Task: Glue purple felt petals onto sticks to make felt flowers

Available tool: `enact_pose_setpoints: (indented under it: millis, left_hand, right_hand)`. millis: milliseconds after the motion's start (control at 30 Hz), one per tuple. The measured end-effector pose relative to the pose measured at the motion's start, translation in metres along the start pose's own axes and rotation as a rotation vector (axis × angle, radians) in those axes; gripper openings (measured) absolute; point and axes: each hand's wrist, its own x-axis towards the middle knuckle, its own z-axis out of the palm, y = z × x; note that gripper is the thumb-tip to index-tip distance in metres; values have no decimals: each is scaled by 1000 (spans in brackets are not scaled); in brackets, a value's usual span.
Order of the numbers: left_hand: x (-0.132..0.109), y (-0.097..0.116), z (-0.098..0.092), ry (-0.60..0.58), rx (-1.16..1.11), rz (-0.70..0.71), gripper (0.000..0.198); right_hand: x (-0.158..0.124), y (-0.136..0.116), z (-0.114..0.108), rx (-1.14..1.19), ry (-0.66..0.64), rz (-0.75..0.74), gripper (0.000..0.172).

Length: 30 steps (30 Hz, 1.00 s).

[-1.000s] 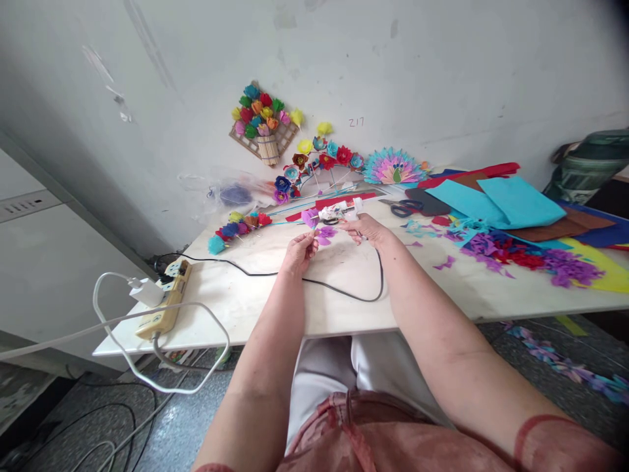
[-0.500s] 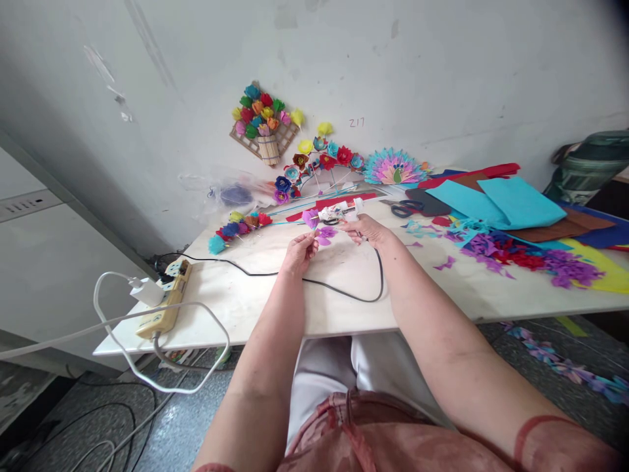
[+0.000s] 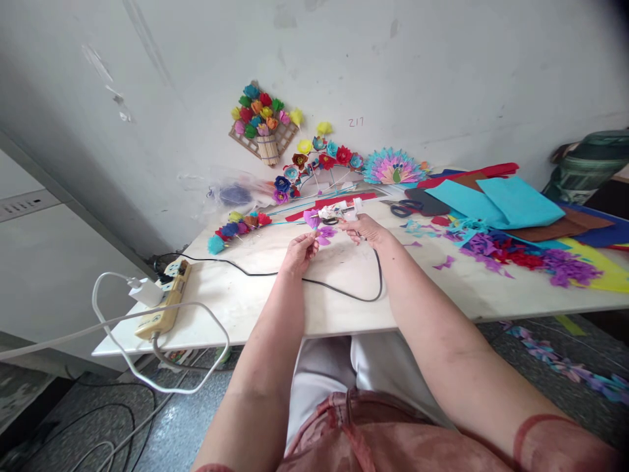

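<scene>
My left hand (image 3: 299,251) is pinched on a small purple paper flower (image 3: 311,219) held just above the white table (image 3: 314,301). A second purple paper piece (image 3: 326,232) sits between my two hands. My right hand (image 3: 364,228) is closed around a glue gun (image 3: 338,211), whose black cord (image 3: 344,292) loops back across the table. Both forearms reach forward from my lap.
Finished paper flowers (image 3: 238,228) lie at the left of the table, with more flowers (image 3: 322,157) and a paper peacock (image 3: 393,167) by the wall. Scissors (image 3: 403,208), blue felt sheets (image 3: 496,202) and paper scraps (image 3: 521,255) lie right. A power strip (image 3: 164,305) sits at the left edge.
</scene>
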Motion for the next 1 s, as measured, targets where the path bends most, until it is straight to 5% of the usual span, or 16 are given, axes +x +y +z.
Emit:
enact_pose_setpoints:
  millis: [267, 500, 1000]
  left_hand:
    - [2, -2, -2, 21, 48, 33, 28]
    - [2, -1, 4, 133, 224, 207, 31]
    - [9, -12, 5, 292, 470, 451, 11]
  right_hand:
    - [1, -4, -1, 127, 134, -31, 34]
    - [4, -4, -2, 240, 280, -51, 30]
    - [8, 2, 12, 284, 268, -27, 29]
